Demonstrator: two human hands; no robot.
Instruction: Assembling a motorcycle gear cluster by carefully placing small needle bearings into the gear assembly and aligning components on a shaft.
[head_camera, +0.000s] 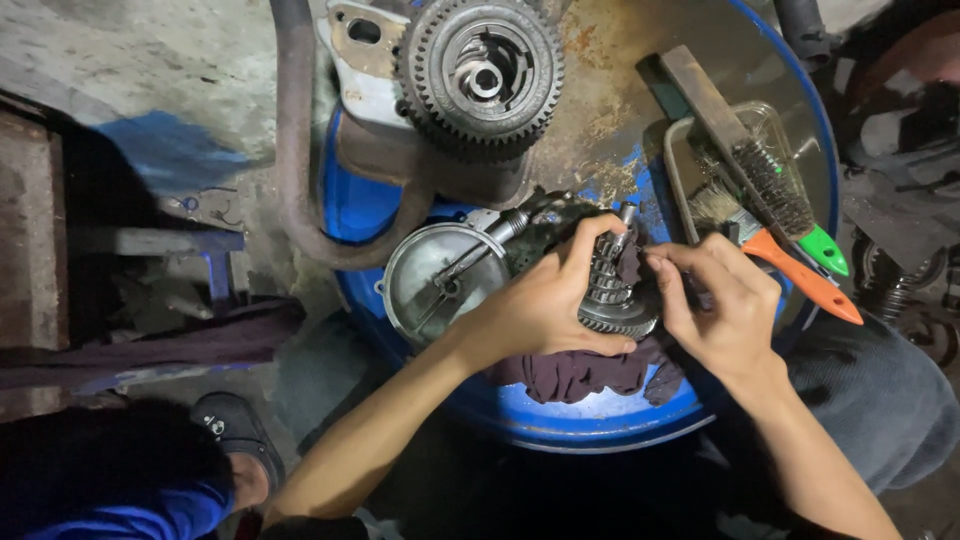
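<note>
We hold the gear cluster (612, 292) upright at centre over the blue drum top (560, 425). Our left hand (545, 300) wraps its fingers closed around it from 9 o'clock. Our right hand (718, 300) pinches a dark rag (630, 262) against its top from 3 o'clock. A large gear assembly (482, 72) sits at 12 o'clock; two brushes (790, 235) lie at 2 o'clock.

Dim workshop scene, cool overhead light falling on the centre, forearms brightly lit, deep shadow along the bottom and left edges, fine detail soft and grainy
</note>
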